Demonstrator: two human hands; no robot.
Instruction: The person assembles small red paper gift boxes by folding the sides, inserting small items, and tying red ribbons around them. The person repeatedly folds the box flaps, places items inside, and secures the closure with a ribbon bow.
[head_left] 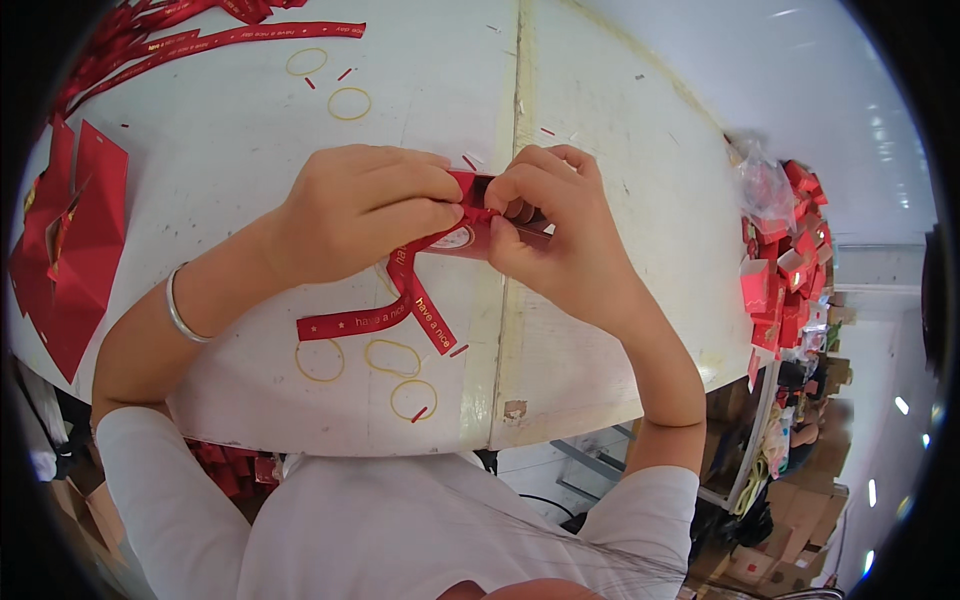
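Observation:
A small red gift box (480,242) lies on the white table under both my hands, its upper side partly hidden by fingers. Gathered red ribbon (432,322) with pale lettering crosses it, and two loose tails hang toward me. My left hand (375,205) is closed, its fingertips pressed on the ribbon at the left of the box. On the other side, my right hand (560,220) pinches with thumb and forefinger at the bunched ribbon; its other fingers curl over the box's right end. Exactly how the ribbon passes between the fingertips is hidden.
Yellow rubber bands (414,400) and red scraps lie around the table. More ribbon (240,38) is heaped at the far left, above folded red card pieces (88,235). Many red boxes (775,290) are piled beyond the right edge. A seam (512,150) runs across the tabletop.

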